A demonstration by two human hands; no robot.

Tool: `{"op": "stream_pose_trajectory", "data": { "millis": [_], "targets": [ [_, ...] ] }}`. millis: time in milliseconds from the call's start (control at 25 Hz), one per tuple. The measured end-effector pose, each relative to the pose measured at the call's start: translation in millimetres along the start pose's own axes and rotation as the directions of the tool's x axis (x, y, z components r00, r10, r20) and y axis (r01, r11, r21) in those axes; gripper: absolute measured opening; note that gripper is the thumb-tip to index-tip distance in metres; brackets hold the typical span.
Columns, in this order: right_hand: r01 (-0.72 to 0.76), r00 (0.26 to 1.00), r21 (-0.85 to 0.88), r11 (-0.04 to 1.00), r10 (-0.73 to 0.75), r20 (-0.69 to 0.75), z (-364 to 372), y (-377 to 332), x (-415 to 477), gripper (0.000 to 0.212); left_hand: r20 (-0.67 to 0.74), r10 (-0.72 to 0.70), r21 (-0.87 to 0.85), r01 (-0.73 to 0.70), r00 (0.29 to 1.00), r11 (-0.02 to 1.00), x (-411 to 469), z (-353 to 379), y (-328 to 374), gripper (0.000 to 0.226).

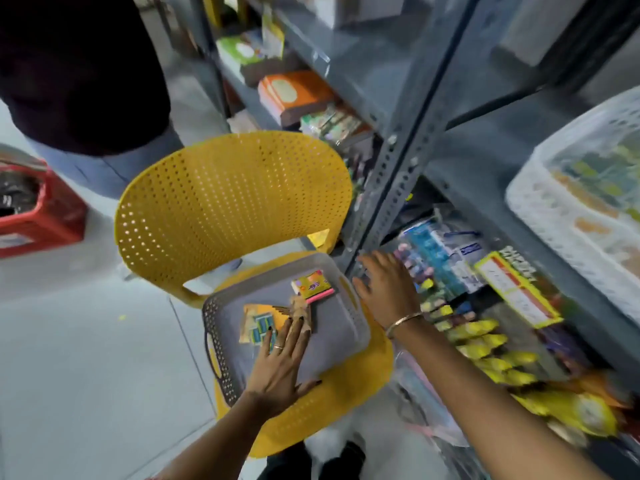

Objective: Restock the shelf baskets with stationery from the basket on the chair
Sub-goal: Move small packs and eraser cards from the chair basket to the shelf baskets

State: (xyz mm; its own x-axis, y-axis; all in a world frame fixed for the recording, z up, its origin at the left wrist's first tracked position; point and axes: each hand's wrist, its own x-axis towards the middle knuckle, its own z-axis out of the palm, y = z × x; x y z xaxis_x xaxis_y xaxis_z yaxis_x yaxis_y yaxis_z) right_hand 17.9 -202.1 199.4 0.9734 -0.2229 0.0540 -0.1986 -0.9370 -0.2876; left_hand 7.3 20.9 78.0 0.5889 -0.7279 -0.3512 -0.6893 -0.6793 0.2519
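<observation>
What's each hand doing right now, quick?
Left hand: open, fingers spread flat on the packets in the grey basket, gripping nothing.
Right hand: open, empty, reaching toward the shelf.

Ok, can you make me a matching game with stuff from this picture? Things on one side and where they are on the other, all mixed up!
Things:
1. grey basket
2. left hand
3. white basket
4. red crate

Places:
A. on the floor, far left
B. on the yellow chair seat
C. on the grey shelf, far right
D. reaching into the grey basket, fingers on the yellow packets

Right pairs: 1-B, 2-D, 3-C, 4-A
</observation>
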Motion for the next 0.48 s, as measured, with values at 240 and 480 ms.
{"op": "stream_pose_trajectory", "data": {
  "millis": [240,480],
  "targets": [
    [-0.199,0.908,0.128,0.972,0.134,0.398,150.7,-8.6,6.9,0.035,0.028,-0.099,-0.008,0.100,0.995,0.995,8.5,79.7,-24.4,0.090],
    [-0.561,0.758,0.128,0.818,0.446,0.476,248.3,-26.0,19.8,0.064,0.023,-0.193,-0.024,0.193,0.981,0.981,5.6,120.8,-34.8,0.093]
  ]
}}
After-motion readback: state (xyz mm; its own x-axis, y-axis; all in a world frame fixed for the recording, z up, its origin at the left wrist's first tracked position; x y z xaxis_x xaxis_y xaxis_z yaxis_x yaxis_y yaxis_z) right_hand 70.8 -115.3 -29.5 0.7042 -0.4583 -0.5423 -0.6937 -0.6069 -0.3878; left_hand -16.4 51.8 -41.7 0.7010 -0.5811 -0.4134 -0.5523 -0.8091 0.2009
